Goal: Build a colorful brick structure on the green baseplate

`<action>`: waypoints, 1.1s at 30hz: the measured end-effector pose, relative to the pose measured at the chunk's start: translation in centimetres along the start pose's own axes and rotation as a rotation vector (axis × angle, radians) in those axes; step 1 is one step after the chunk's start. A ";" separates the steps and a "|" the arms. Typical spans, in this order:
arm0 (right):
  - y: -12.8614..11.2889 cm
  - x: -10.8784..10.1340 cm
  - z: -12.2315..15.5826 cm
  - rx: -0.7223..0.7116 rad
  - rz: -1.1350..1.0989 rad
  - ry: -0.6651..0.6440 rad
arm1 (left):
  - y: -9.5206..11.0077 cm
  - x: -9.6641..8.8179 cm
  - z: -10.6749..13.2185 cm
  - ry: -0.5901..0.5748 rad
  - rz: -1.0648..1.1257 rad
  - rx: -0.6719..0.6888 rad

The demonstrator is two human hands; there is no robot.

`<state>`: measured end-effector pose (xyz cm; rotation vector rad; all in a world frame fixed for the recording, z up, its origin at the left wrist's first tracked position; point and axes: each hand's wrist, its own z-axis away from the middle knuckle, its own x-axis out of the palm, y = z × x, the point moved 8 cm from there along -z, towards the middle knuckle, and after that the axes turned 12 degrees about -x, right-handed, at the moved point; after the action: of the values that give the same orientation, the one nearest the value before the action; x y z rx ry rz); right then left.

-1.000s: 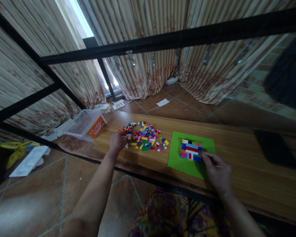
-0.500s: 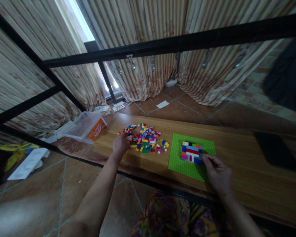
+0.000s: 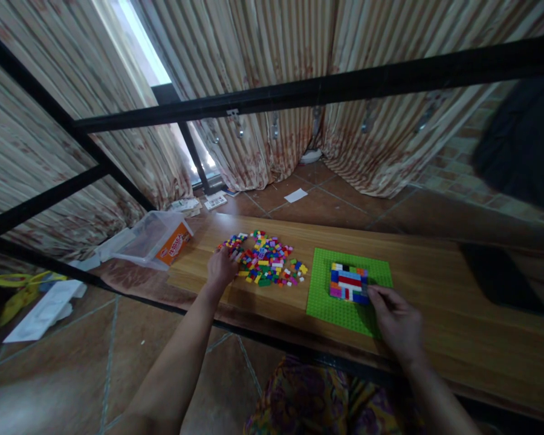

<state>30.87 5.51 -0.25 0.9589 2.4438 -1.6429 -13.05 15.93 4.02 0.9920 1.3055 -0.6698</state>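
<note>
At the left edge of a pile of loose toy bricks (image 3: 266,261), my left hand (image 3: 221,269) reaches in with bent, gathered fingers. Its fingertips are among small bricks, and what they pinch, if anything, is too small to make out. My right hand (image 3: 396,317) pinches the right edge of a flat multicoloured brick panel (image 3: 349,282) with thumb and fingers. Red, white, blue, orange and pink bricks show on its top. The panel is over a green studded baseplate (image 3: 320,302); whether it rests on the plate or is held just above it, I cannot tell.
A clear plastic box (image 3: 140,241) with an orange label stands at the wooden tabletop's (image 3: 263,308) left end. A dark flat object (image 3: 503,278) lies at the right. A black metal bar (image 3: 272,99) crosses before the curtains (image 3: 281,48). Paper (image 3: 295,195) lies on the tiled floor.
The whole view has shifted slightly. My left hand stays at the pile's left edge, its fingers a little changed in pose. My right hand keeps its pinch at the panel's edge.
</note>
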 end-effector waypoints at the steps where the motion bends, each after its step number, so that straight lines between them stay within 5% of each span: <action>1: 0.0 0.0 0.0 -0.006 -0.004 0.003 | -0.1 -0.1 0.0 0.003 0.012 0.000; 7: 0.1 0.1 0.0 -0.026 -0.033 0.015 | -1.1 -1.0 0.2 -0.039 0.196 -0.071; 12: 0.5 0.3 0.0 -0.012 -0.057 0.006 | -1.5 -0.8 1.3 -0.153 0.798 -0.159; 16: 0.2 -0.2 -0.2 0.027 -0.084 0.062 | 0.3 0.2 4.9 -0.387 1.257 -0.253; 19: -2.6 -0.1 -0.4 0.016 -0.089 0.085 | 2.5 0.5 8.9 -0.529 1.431 -0.319; 22: -7.6 1.8 -0.3 -0.049 -0.169 0.022 | 4.6 1.0 12.9 -0.646 1.524 -0.365; 26: -12.4 7.0 1.0 0.030 -0.366 -0.224 | 7.0 1.3 16.8 -0.766 1.515 -0.312; 33: -13.6 9.9 3.0 0.082 -0.406 -0.297 | 8.5 0.6 18.8 -0.813 1.413 -0.143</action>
<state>15.03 4.24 6.06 0.1994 2.4865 -1.8477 3.25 3.23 4.74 1.0732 -0.1976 0.1636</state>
